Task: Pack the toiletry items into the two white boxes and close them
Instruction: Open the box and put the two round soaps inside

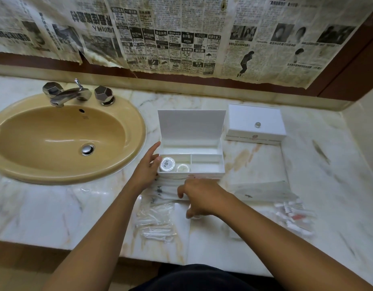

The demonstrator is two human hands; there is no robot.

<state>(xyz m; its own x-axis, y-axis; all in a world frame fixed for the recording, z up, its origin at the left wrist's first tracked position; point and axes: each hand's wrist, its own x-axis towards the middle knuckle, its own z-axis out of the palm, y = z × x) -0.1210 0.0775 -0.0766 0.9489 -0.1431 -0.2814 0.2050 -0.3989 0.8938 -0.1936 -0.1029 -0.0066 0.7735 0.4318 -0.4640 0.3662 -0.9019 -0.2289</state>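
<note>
The right hand [199, 198] is hovering with curled fingers over flat sachets [166, 192], grasp unclear. Beyond it, the open box [202, 162] is lying long axis left-right, the left hand [147, 166] steadying its left end with relaxed fingers. Marble tabletop [307, 164]; sink [61, 139] further left.

On the newspaper sheets [181, 38] across the top of the frame I can read only "RM299" in an advert at upper centre; the Chinese print around it stays too blurred for me.
</note>
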